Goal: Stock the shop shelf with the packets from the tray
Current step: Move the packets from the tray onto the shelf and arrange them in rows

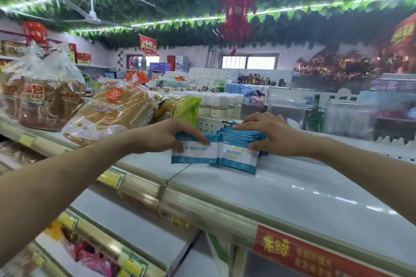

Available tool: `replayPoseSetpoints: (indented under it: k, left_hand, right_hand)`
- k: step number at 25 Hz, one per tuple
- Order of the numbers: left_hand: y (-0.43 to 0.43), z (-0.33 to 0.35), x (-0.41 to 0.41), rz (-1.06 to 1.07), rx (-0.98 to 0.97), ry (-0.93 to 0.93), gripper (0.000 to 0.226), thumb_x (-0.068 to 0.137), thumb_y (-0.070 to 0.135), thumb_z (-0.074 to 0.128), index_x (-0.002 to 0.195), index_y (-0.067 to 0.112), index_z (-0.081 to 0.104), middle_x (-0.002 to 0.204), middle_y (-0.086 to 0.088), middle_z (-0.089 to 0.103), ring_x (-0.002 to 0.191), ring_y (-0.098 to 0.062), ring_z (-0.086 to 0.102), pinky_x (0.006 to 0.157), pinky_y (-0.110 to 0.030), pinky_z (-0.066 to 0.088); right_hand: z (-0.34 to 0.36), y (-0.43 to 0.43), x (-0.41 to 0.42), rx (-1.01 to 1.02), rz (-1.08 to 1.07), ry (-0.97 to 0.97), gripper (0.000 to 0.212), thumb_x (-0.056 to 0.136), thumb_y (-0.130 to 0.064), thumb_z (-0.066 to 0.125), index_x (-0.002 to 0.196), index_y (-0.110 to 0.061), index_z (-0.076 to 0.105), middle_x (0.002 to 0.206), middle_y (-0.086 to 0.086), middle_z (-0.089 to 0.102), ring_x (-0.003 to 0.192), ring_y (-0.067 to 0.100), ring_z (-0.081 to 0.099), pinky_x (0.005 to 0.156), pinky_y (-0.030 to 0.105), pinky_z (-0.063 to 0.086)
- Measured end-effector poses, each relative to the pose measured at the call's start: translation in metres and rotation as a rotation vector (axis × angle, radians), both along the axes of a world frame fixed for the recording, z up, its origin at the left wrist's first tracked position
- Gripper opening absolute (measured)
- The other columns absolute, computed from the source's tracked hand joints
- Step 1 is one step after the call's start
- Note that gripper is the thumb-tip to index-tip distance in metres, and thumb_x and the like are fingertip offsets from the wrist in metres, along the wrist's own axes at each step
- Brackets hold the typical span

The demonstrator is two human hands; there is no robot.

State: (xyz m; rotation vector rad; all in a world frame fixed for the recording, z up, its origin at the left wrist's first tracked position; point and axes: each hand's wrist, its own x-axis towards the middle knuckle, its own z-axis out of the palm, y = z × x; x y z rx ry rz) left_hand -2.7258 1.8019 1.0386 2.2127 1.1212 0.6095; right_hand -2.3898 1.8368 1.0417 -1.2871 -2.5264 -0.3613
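The top shelf [315, 189] is the widest thing here, a white board running from the left edge to the right. Its bare surface shows in front of and to the right of the packets. A clear price rail [202, 207] lines its front edge and carries a red label [301, 252] at lower right. Below it, lower shelves [135, 229] step down towards the left. At the left of the top shelf stand bagged bread loaves [108, 112], with a green packet [188, 108] just beside them. Behind that, a cluster of white-capped bottles [219, 103] stands past a low perforated back panel [208, 123]. Near the middle of the shelf, just in front of that panel, a row of packets [239, 155] stands on edge, blue and white, packed face to face. One single packet [193, 153] stands upright at the row's left, touching it. The right hand [272, 136] grips the row, with its fingers spread over the packets' top edges and its thumb against the frontmost face. The left hand [164, 135] pinches the single packet at its top left corner, fingers along the top edge and thumb on its face.
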Motion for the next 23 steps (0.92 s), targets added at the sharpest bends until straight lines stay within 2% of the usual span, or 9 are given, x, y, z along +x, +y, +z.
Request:
replayPoseSetpoints:
  k: [3, 6, 11, 15, 18, 23]
  left_hand:
    - [0.019, -0.005, 0.028, -0.087, 0.005, 0.057, 0.066, 0.09, -0.016, 0.058, 0.118, 0.041, 0.076, 0.135, 0.018, 0.056, 0.117, -0.008, 0.058, 0.085, -0.019, 0.058]
    - [0.035, -0.012, 0.054, -0.125, 0.045, 0.061, 0.066, 0.088, -0.018, 0.056, 0.114, 0.039, 0.078, 0.135, 0.02, 0.056, 0.12, -0.004, 0.054, 0.082, -0.014, 0.055]
    - [0.051, -0.026, 0.076, -0.139, 0.157, -0.037, 0.066, 0.078, -0.025, 0.051, 0.107, 0.025, 0.081, 0.126, 0.021, 0.064, 0.117, 0.011, 0.053, 0.086, -0.006, 0.048]
    - [0.058, -0.037, 0.077, -0.098, 0.288, -0.039, 0.06, 0.079, -0.018, 0.062, 0.107, 0.031, 0.08, 0.128, 0.008, 0.052, 0.12, 0.004, 0.045, 0.097, -0.013, 0.044]
    - [0.057, -0.043, 0.075, -0.032, 0.369, 0.041, 0.06, 0.082, -0.007, 0.07, 0.111, 0.045, 0.076, 0.128, 0.005, 0.047, 0.124, -0.014, 0.036, 0.11, -0.033, 0.033]
    - [0.046, -0.046, 0.069, 0.003, 0.423, 0.125, 0.056, 0.086, 0.008, 0.077, 0.121, 0.052, 0.07, 0.133, 0.01, 0.042, 0.127, -0.015, 0.029, 0.112, -0.039, 0.026]
  right_hand:
    - [0.009, -0.007, 0.022, 0.057, -0.042, 0.059, 0.054, 0.095, -0.047, 0.065, 0.143, -0.059, 0.044, 0.142, -0.014, 0.051, 0.128, 0.015, 0.042, 0.104, 0.054, 0.035]
    - [0.012, -0.014, 0.042, 0.111, -0.035, 0.083, 0.05, 0.093, -0.053, 0.06, 0.142, -0.056, 0.048, 0.128, -0.016, 0.058, 0.115, 0.012, 0.052, 0.095, 0.055, 0.046]
    - [0.016, -0.03, 0.061, 0.22, -0.068, 0.144, 0.045, 0.094, -0.031, 0.069, 0.135, -0.046, 0.06, 0.117, -0.012, 0.061, 0.103, 0.009, 0.054, 0.094, 0.047, 0.048]
    - [0.015, -0.03, 0.06, 0.235, -0.073, 0.112, 0.045, 0.094, -0.028, 0.07, 0.135, -0.043, 0.061, 0.116, -0.009, 0.063, 0.103, 0.011, 0.053, 0.092, 0.047, 0.046]
    - [0.012, -0.027, 0.052, 0.238, -0.049, 0.087, 0.044, 0.093, -0.033, 0.068, 0.136, -0.042, 0.061, 0.116, -0.009, 0.063, 0.103, 0.013, 0.054, 0.09, 0.048, 0.048]
    - [0.01, -0.02, 0.03, 0.232, -0.009, 0.057, 0.043, 0.094, -0.031, 0.068, 0.136, -0.042, 0.062, 0.117, -0.01, 0.064, 0.103, 0.013, 0.053, 0.089, 0.049, 0.047]
